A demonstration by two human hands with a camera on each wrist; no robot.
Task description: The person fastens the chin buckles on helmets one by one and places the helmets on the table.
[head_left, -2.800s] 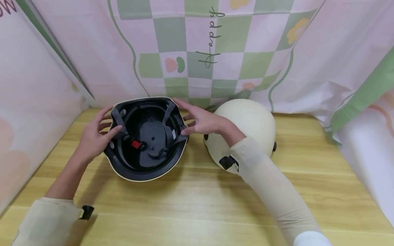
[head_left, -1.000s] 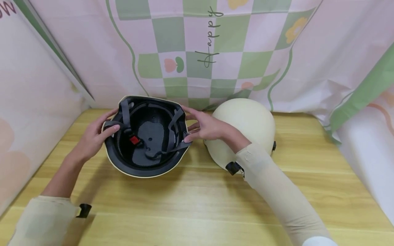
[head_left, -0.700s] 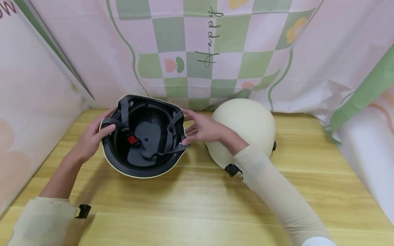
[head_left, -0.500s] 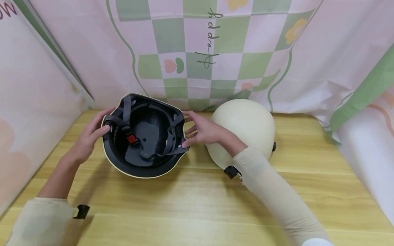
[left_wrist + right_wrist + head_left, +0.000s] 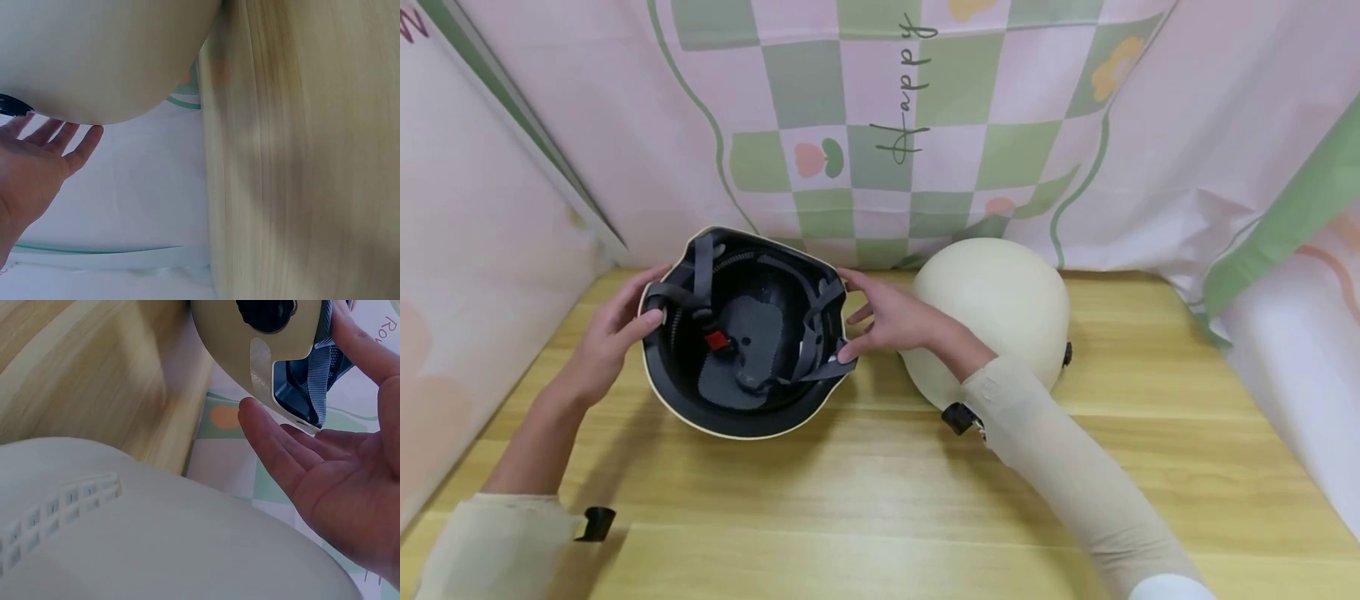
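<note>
A cream helmet (image 5: 760,329) is held on its back, its black padded inside facing up, between my two hands. My left hand (image 5: 598,350) grips the left side, thumb over the rim and fingers behind the shell. On the right side, my right hand (image 5: 887,317) pinches the rim and a grey strap (image 5: 831,368) under its thumb. A red buckle (image 5: 717,340) lies inside. In the left wrist view the shell (image 5: 112,56) stands above the wood, fingertips along its surface. The right wrist view shows a black round knob (image 5: 267,311) on the shell.
A second cream helmet (image 5: 992,308), dome up, sits right of the held one, partly behind my right forearm. Both stand over a wooden table (image 5: 850,500). A printed curtain (image 5: 955,100) hangs close behind, and another cloth (image 5: 482,208) borders the left side.
Over these seconds the held helmet has turned clockwise, its left rim corner swinging up and toward the back, then shifted slightly left. Both hands have kept their grip. The second helmet stayed put.
</note>
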